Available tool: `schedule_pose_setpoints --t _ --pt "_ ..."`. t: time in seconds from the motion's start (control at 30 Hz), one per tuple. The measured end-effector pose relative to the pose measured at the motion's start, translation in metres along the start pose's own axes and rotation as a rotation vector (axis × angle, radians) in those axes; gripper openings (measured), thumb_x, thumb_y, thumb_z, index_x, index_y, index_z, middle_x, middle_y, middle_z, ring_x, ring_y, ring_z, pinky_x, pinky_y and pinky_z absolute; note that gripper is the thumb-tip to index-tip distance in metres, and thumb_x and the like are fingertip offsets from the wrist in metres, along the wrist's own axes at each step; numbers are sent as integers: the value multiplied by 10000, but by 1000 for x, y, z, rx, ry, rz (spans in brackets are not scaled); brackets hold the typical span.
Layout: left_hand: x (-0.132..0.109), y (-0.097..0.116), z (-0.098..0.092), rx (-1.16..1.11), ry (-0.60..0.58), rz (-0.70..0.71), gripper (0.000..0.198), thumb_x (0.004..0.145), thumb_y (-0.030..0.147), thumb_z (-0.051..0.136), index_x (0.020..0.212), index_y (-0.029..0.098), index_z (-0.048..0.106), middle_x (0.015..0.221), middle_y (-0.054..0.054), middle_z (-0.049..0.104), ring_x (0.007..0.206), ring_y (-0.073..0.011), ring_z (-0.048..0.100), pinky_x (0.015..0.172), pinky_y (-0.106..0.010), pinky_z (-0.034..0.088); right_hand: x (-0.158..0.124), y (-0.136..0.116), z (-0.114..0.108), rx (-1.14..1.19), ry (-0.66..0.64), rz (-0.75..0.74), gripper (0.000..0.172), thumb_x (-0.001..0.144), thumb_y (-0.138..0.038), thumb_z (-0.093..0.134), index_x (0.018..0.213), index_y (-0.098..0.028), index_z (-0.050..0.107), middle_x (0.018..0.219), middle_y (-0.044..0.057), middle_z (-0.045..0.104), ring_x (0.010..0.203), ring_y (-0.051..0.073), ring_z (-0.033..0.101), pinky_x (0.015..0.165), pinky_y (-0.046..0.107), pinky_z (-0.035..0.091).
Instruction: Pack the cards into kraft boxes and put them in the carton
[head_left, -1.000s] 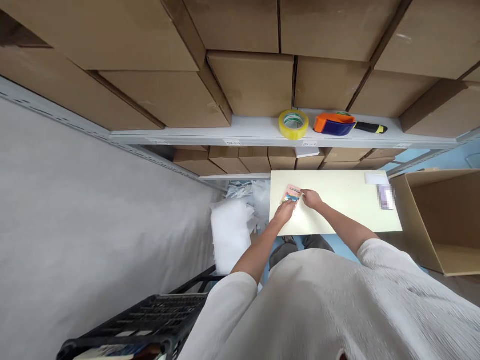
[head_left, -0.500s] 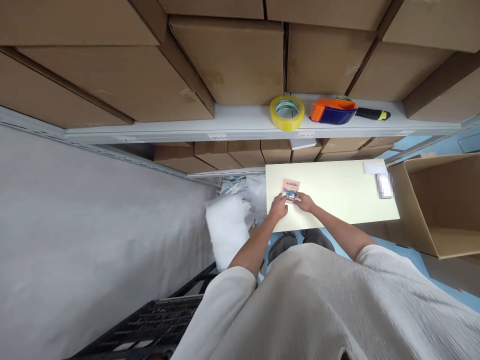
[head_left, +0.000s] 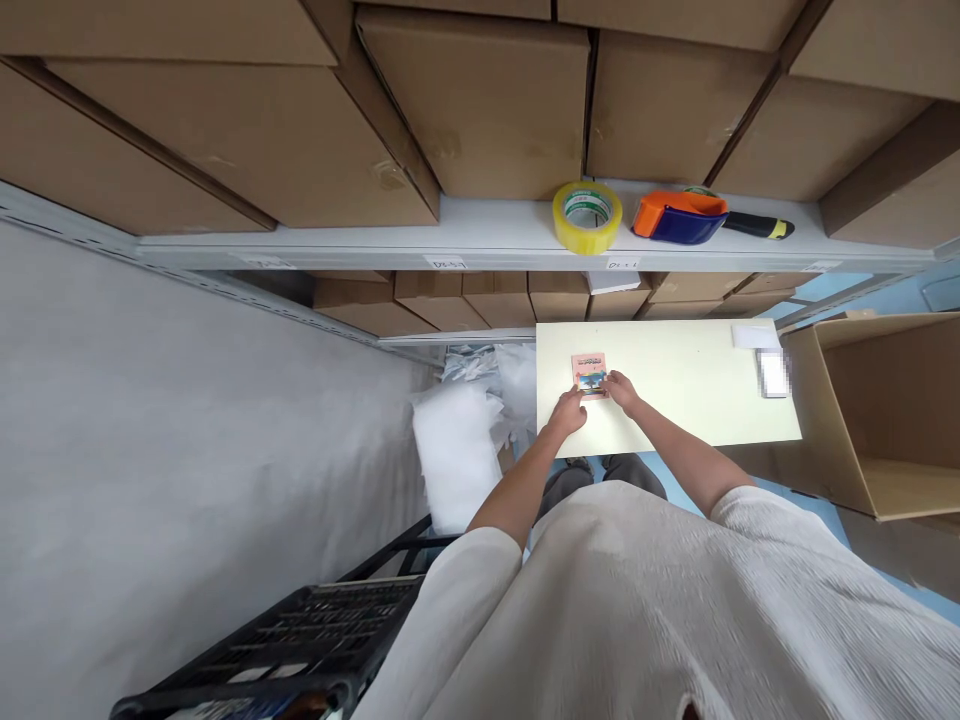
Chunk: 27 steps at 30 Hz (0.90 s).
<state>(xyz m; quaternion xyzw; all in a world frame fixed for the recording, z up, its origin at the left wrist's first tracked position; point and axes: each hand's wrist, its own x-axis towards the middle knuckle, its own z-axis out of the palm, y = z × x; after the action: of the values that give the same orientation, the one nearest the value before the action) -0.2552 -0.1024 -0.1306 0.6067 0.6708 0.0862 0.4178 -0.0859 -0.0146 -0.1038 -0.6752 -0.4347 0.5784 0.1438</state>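
Note:
A small pink card-like item (head_left: 589, 362), with a bright picture of what looks like a tree on its lower half, is over the pale table board (head_left: 690, 385). My left hand (head_left: 568, 411) pinches its lower left edge, fingers bent. At its right edge, my right hand (head_left: 621, 390) holds it between thumb and fingers. I cannot tell whether the item is a single card or a thin booklet, nor whether it touches the board.
A white slip (head_left: 754, 336) and a blurred-out stack (head_left: 773, 373) lie at the board's right end, beside an open carton (head_left: 817, 400). Yellow tape (head_left: 587, 240) and an orange-blue tape dispenser (head_left: 681, 220) sit on the shelf. White wrapping (head_left: 455, 455) and a black crate (head_left: 300, 630) are left.
In the picture, both hands and the pink item have shifted slightly right, partly because the view moved. My left hand has slid lower on the item, uncovering more of its picture.

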Motion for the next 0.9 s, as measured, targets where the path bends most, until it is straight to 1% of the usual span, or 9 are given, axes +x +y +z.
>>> schedule_pose_setpoints --t 0.1,0.2,0.27,0.37,0.5,0.6,0.7,0.77,0.9 --pt "0 1 4 3 25 -18 668 895 105 635 1561 144 603 1720 -199 484 1560 -342 512 1293 -460 408 3 -5 -1 37 -23 38 282 735 -320 787 937 -216 621 1060 109 774 996 260 715 867 333 573" --pt "-1 2 6 -11 31 -47 676 901 126 654 1574 138 586 1743 -206 446 1561 -356 505 1282 -460 417 5 -7 -2 32 -28 53 287 718 -338 791 859 -225 568 968 72 751 932 225 695 823 303 555" --pt "-1 3 6 -52 47 -53 639 928 148 655 1564 145 592 1734 -198 464 1557 -347 513 1283 -460 416 4 -7 -2 66 -51 47 273 736 -347 775 894 -218 593 964 60 752 932 212 698 821 291 560" --pt "2 8 2 -182 101 -78 516 1006 211 620 1520 161 626 1653 -174 577 1522 -304 561 1266 -433 438 -1 -9 1 133 -88 28 254 818 -359 713 1017 -213 653 1015 55 770 938 197 715 811 287 583" --pt "8 18 -7 -419 128 -175 477 1059 406 643 1497 216 641 1523 -125 704 1395 -277 677 1149 -380 530 -8 -18 11 106 -22 -6 225 948 -402 604 1047 -217 686 1084 61 785 910 182 730 754 273 584" --pt "9 21 -14 -499 173 -172 443 1049 425 668 1458 255 661 1415 -81 774 1274 -244 746 1065 -341 566 -14 -22 19 115 -67 -35 293 1002 -451 566 1042 -207 723 1142 77 790 892 175 745 743 268 582" --pt "6 14 -20 -437 266 -185 324 1071 333 588 1357 255 720 1243 -60 833 1142 -223 783 1004 -329 586 -18 -20 23 48 -153 -66 313 997 -474 605 1033 -205 761 1183 93 797 953 199 760 809 295 604" --pt "3 7 -25 -385 333 -232 318 1067 268 538 1303 247 750 1162 -57 846 1115 -231 786 999 -344 595 -18 -15 22 -49 -149 -96 271 978 -431 633 1041 -214 783 1219 90 802 1063 229 756 916 343 614" --pt "-3 -8 -29 -346 361 -341 411 979 117 523 1292 215 771 1257 -91 829 1232 -251 763 1090 -367 578 -18 -2 17 -197 -95 -103 295 929 -335 657 1158 -230 810 1319 81 793 1263 271 714 1117 421 555"
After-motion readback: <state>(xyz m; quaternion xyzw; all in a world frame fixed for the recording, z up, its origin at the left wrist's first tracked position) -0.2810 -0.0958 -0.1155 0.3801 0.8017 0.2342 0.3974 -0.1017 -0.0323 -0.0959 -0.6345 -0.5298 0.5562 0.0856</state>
